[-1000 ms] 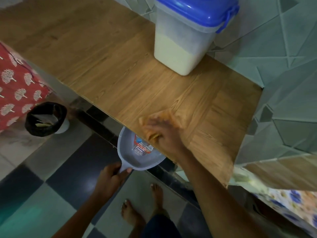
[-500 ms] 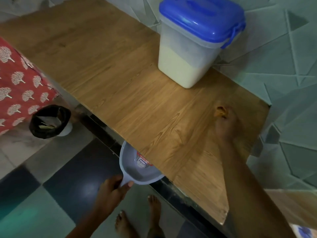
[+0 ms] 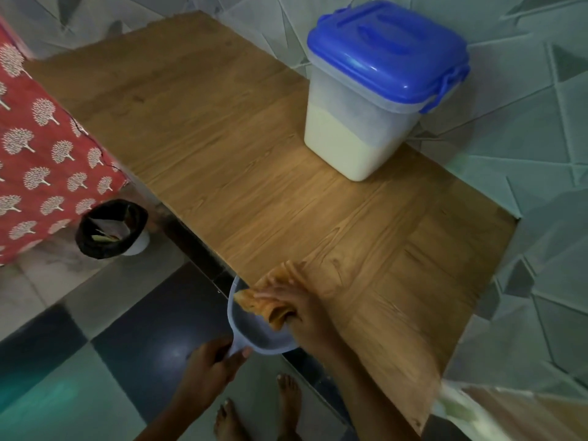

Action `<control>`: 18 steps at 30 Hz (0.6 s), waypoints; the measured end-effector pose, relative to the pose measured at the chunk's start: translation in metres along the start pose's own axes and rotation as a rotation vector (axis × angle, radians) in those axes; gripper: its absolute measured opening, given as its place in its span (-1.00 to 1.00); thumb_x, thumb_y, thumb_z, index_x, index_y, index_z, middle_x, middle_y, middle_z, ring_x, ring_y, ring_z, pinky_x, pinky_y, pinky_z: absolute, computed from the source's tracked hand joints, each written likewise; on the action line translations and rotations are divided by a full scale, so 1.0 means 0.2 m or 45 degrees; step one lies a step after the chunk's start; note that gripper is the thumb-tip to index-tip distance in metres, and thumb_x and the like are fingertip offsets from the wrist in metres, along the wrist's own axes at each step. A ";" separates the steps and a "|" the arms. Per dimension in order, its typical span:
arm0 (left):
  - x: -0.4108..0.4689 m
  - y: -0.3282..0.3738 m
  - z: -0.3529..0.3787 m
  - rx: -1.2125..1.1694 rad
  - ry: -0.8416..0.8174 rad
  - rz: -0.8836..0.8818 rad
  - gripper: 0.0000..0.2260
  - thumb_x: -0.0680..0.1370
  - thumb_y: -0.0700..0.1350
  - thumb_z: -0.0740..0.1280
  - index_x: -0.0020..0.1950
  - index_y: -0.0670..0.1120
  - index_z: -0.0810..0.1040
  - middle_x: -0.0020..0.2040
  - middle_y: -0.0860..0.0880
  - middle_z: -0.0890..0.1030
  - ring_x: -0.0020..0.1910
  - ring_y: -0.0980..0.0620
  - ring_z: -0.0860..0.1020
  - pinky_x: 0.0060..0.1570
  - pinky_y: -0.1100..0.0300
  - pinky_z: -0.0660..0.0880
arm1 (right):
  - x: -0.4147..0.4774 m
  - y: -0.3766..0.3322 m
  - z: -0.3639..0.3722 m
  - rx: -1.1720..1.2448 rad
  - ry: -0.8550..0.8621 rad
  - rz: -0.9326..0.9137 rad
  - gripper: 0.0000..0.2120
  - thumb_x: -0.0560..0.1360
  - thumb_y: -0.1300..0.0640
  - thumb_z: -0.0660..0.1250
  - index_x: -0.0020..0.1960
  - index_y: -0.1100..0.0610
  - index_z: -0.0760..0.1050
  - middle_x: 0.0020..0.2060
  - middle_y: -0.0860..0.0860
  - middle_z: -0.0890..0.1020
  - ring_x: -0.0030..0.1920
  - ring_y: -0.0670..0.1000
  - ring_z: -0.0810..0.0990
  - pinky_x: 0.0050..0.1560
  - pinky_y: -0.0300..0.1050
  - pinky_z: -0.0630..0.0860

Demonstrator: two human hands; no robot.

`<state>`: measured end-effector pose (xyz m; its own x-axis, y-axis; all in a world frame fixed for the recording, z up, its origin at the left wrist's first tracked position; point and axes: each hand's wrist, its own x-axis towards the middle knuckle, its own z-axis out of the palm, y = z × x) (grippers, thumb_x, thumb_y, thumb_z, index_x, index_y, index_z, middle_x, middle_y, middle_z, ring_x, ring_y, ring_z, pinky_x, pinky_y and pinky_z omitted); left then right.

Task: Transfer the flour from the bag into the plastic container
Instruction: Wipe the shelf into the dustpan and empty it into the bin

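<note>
Running along the near edge of the wooden counter (image 3: 254,173), the right hand (image 3: 305,308) presses an orange cloth (image 3: 270,300) at the lip, part of the cloth hanging over the edge above a grey dustpan (image 3: 254,332). Its fingers are curled together, clamped on the bunched cloth. The left hand (image 3: 210,367) is below the counter's edge, fingers wrapped shut around the dustpan's handle, holding the pan tucked just beside and under the lip.

Most of the counter is bare wood, open from the cloth back to the tiled wall (image 3: 525,138). The plastic container (image 3: 366,128) stands at the far side, against the wall corner, well apart from both hands; its blue lid (image 3: 388,49) is on, and white flour (image 3: 343,148) fills roughly its lower half. The counter's right end meets the wall.

On the floor (image 3: 63,361), a small bin with a black liner (image 3: 111,230) sits left of the counter, beside a red patterned cloth (image 3: 41,160). Bare feet (image 3: 254,415) stand under the near edge, close to the dustpan.
</note>
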<state>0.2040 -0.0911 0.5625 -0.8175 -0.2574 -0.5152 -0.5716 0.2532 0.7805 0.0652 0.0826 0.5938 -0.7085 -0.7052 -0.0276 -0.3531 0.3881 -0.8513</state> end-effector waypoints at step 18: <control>-0.04 -0.02 0.02 0.039 -0.053 0.081 -0.74 0.56 -0.03 0.44 -0.30 -0.08 0.56 -0.50 0.01 0.55 -0.56 0.17 0.48 -0.43 0.13 0.43 | -0.12 0.16 -0.19 -0.494 0.483 0.397 -0.51 0.49 0.37 0.29 0.34 0.01 0.56 0.36 0.03 0.54 0.40 0.11 0.45 0.43 0.06 0.36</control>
<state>0.2124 -0.0873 0.5613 -0.8539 -0.2014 -0.4799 -0.5201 0.2966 0.8010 0.0482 0.1343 0.5872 -0.9564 -0.2921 0.0044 -0.2406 0.7791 -0.5789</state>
